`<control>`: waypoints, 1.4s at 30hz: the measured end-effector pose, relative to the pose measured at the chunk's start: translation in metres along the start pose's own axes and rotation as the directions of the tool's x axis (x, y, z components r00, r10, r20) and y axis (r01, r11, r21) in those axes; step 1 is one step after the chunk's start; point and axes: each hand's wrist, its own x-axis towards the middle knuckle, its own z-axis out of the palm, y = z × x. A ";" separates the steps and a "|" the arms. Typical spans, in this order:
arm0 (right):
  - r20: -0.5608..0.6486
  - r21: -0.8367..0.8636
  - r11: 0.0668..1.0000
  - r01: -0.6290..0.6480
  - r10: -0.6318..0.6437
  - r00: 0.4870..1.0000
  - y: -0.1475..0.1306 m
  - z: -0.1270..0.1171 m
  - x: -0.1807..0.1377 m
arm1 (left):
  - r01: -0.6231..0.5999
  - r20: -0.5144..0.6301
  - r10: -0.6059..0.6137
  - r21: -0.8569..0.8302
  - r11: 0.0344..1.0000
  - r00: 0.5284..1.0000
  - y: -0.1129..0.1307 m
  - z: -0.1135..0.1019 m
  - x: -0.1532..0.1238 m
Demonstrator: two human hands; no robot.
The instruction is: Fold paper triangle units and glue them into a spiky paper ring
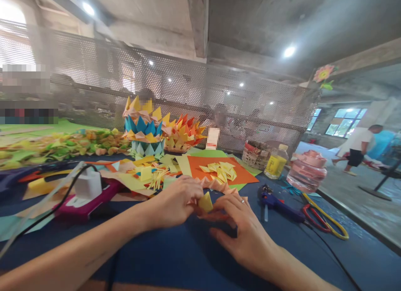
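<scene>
My left hand [180,199] is closed, its fingertips pinching a small yellow folded paper piece [206,202]. That piece sits against the near side of a peach paper ring [221,186] with pointed folds. On the right side of the ring, my right hand [244,228] has its fingers bent over the paper, while its thumb hangs apart below. A ring shows on one finger. Just beyond both hands lies a pile of yellow folded paper pieces [221,172] on an orange sheet [194,165]. The fingers hide part of the peach ring.
Finished paper crowns [145,130] stand at the back. To the right are a glue gun [282,205], scissors [332,224], a yellow-labelled bottle [276,162] and a pink jug [307,172]. A magenta power strip [84,203] with cables lies left. A person [359,146] walks beyond the table.
</scene>
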 end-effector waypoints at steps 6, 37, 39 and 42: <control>-0.169 -0.006 0.999 0.054 -0.055 0.984 0.004 -0.009 0.002 | 0.073 0.052 -0.072 -0.016 0.997 0.996 -0.029 -0.014 -0.002; -0.399 -0.278 0.947 0.163 -0.268 0.877 0.017 -0.018 0.004 | -0.244 -0.353 0.201 -0.080 0.966 0.914 0.025 -0.002 -0.006; -0.405 -0.343 0.919 0.196 -0.333 0.851 0.013 -0.018 0.002 | -0.258 -0.332 0.214 -0.094 0.961 0.919 0.028 0.000 -0.007; -0.401 -0.380 0.895 0.233 -0.386 0.831 0.009 -0.018 -0.002 | -0.269 -0.309 0.225 -0.110 0.957 0.924 0.031 0.003 -0.009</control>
